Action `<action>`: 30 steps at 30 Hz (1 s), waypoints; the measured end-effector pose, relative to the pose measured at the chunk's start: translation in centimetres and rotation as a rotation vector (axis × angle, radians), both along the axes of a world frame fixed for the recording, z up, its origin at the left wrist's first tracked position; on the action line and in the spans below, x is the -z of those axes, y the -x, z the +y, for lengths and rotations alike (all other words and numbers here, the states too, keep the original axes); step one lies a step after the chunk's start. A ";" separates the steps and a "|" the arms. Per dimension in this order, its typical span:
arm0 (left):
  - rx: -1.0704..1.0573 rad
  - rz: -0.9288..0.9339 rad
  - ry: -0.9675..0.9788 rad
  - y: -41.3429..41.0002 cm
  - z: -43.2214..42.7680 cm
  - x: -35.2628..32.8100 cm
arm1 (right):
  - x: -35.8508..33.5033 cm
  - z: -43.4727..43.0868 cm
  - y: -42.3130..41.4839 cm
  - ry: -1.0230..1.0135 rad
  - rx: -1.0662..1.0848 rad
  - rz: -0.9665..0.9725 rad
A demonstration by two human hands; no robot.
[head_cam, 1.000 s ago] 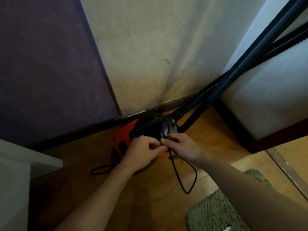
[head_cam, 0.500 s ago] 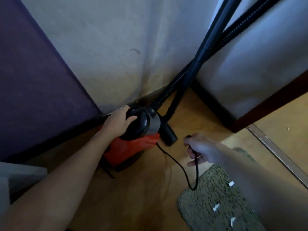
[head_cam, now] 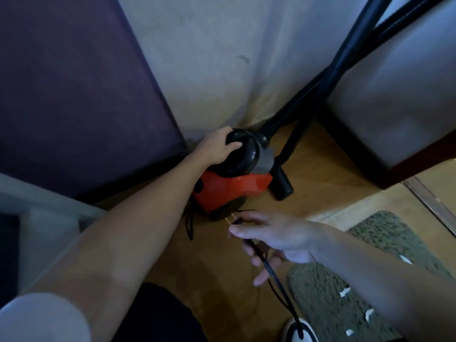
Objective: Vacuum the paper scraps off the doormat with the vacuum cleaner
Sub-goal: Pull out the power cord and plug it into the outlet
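vacuum cleaner [head_cam: 232, 191]: set in wall corner [head_cam: 249, 102] | doormat [head_cam: 385, 243]: laid nearer, rightward | paper scraps [head_cam: 344, 291]: scattered on doormat | cord [head_cam: 278, 290]: trailed left of doormat

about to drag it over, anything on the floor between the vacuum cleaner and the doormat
Only the black power cord, pinched in the right hand, trails across the bare wood floor between the vacuum cleaner and the doormat. Nothing else visible lies there.
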State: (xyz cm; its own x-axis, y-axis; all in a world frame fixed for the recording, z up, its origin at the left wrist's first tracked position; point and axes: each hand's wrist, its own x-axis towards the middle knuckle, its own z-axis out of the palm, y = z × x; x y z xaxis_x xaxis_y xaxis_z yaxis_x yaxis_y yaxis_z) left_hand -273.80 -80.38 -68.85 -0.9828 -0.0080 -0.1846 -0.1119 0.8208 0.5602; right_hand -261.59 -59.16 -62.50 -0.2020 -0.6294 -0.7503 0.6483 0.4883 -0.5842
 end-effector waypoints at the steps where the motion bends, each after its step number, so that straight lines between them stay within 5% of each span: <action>1: 0.000 -0.005 -0.006 0.0 0.0 -0.1 | 0.0 -0.3 -0.2 0.033 -0.006 0.019; 8: -0.016 -0.051 -0.028 -0.2 -0.7 -0.6 | 3.2 -1.1 0.4 0.107 0.103 0.349; 12: -0.030 -0.047 -0.041 -0.2 -1.1 -0.1 | 10.6 -1.9 1.0 -0.236 0.208 0.649; 18: -0.026 0.011 -0.070 0.1 -1.7 1.6 | 20.7 -0.6 1.7 -0.675 -0.183 1.083; 26: -0.080 0.038 -0.179 -0.9 -2.0 3.7 | 26.4 -1.2 4.1 -0.694 -0.384 1.263; 30: -0.119 0.065 -0.191 -1.1 -2.3 4.3 | 28.4 -0.6 4.6 -0.616 -0.283 1.238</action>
